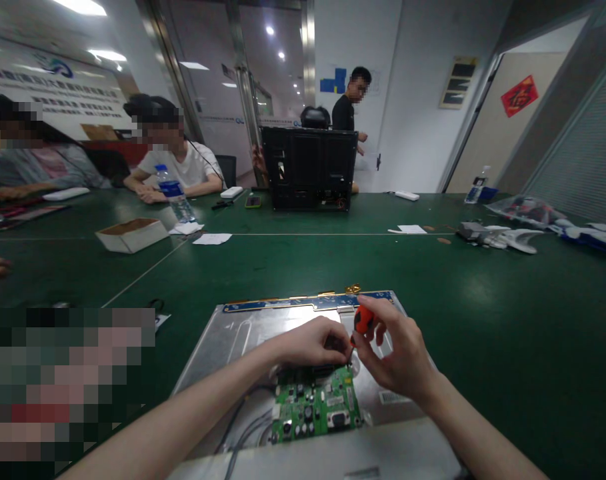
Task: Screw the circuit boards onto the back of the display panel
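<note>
Head view: R hand [401,351] grips an orange-and-black screwdriver [364,320] btwn thumb & fingers, its shaft angled down nr the far R corner of a green circuit board [313,405]. L hand [315,340] has fingers bunched close by the tip; can't tell if it's holding anything. Board lies on a metal panel [207,350] atop the green table [513,347].

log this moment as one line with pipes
left hand: at far edge of green circuit board | right hand: holds orange-black screwdriver | board: on metal panel
</note>
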Demonstrator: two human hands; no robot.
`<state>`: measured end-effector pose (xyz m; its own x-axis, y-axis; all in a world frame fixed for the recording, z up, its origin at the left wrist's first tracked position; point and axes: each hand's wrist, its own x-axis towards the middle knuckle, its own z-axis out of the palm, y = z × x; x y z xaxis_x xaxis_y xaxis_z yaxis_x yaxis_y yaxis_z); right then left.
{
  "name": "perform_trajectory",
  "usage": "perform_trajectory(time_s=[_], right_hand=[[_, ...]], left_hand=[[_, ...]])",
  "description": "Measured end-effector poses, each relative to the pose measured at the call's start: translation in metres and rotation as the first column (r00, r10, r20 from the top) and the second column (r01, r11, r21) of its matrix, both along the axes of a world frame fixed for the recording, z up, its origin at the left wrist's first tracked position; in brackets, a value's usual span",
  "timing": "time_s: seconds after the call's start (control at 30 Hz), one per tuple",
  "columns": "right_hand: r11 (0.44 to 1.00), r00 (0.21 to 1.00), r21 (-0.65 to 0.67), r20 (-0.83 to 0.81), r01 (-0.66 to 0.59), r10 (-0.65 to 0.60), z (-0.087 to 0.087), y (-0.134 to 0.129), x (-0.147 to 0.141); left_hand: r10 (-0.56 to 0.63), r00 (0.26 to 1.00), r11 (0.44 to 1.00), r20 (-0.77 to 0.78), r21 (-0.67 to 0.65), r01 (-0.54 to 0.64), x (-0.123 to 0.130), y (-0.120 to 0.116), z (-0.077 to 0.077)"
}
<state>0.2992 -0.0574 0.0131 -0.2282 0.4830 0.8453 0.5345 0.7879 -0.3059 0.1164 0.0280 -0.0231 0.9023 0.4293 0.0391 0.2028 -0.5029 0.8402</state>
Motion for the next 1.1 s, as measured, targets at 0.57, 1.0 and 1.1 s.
perform_trajectory(time_s=[0.57,1.0,1.1], right_hand=[[0.996,0.997,0.05,0.009,0.08,-0.081,0.0045,-0.002,-0.0017],[0.994,0.995,0.029,-0.004,0.104,-0.104,0.0025,0.0001,-0.0001],[0.997,0.998,0.018,0.009,0.07,-0.07,0.0041,-0.0017,-0.0018]], left_hand=[[0.014,1.0,0.999,-0.005,-0.032,-0.014,0.0011,-0.0018,0.0014],[-0.003,1.0,0.999,0.015,-0.043,0.004,0.0007,-0.002,0.0024],[-0.003,1.0,0.999,0.008,-0.042,0.003,0.0008,-0.0015,0.0002]])
